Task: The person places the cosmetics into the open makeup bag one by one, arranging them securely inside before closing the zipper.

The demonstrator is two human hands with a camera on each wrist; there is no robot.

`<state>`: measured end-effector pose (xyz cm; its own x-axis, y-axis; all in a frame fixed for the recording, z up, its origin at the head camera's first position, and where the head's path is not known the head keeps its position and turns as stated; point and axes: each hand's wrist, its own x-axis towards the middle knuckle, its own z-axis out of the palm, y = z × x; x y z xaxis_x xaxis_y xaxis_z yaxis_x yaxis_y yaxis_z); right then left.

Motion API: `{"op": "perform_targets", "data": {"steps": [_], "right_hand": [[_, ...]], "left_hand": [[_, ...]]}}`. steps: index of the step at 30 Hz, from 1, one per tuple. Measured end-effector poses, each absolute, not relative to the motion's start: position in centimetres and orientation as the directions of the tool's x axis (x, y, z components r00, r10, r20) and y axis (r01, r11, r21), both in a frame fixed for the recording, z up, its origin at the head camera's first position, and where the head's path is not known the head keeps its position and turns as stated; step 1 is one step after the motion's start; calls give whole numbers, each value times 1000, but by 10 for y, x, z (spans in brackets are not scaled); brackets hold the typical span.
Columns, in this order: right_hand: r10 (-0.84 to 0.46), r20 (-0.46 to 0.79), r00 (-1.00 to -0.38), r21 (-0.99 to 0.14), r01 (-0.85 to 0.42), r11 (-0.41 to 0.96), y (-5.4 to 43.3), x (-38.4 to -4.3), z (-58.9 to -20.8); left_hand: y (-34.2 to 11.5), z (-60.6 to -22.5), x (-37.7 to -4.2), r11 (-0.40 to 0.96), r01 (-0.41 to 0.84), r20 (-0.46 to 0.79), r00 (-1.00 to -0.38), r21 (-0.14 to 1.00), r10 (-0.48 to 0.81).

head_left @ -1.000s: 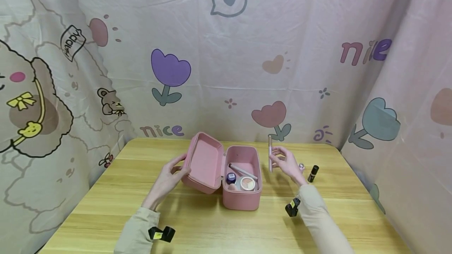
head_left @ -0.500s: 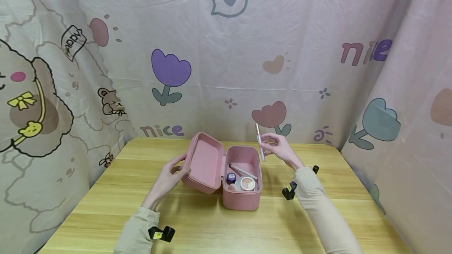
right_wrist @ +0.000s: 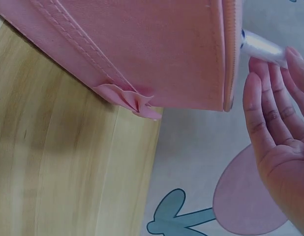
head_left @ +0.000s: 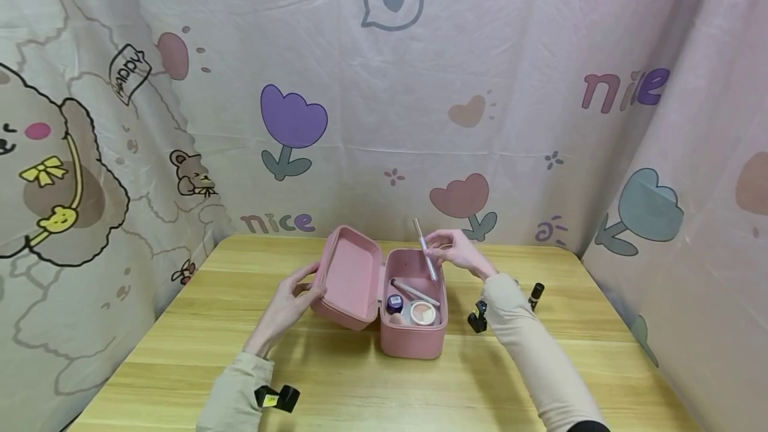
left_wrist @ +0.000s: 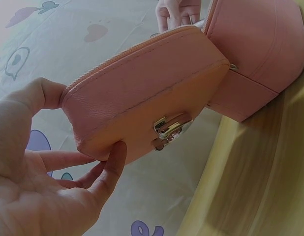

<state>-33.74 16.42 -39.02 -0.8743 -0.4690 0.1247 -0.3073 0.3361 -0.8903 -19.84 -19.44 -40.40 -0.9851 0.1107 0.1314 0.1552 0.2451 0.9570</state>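
As it pinches a tilted tube point(head_left: 423, 243), the right hand point(head_left: 454, 248) hovers.

The backdrop cloth point(head_left: 360, 85) reads "nice" 2 times, "HAPPY" at left.

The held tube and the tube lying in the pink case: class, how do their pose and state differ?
The held tube is pinched in the right hand; the lying tube is untouched.
The held tube points steeply upward; the lying tube lies diagonally inside the pink case.
Both are slim and pale.
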Motion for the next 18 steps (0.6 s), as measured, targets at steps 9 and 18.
{"op": "perform_targets", "data": {"steps": [9,18], "right_hand": [[-498,46,-866,-887,-265,379,157,-341,-390],[-536,-16,-844,-858,-264,440,148,-343,-386]], "left_hand": [[-193,-402,-198,235,134,111,-988,963,110],[-193,-401,-198,241,131,108,-989,962,103]]}}
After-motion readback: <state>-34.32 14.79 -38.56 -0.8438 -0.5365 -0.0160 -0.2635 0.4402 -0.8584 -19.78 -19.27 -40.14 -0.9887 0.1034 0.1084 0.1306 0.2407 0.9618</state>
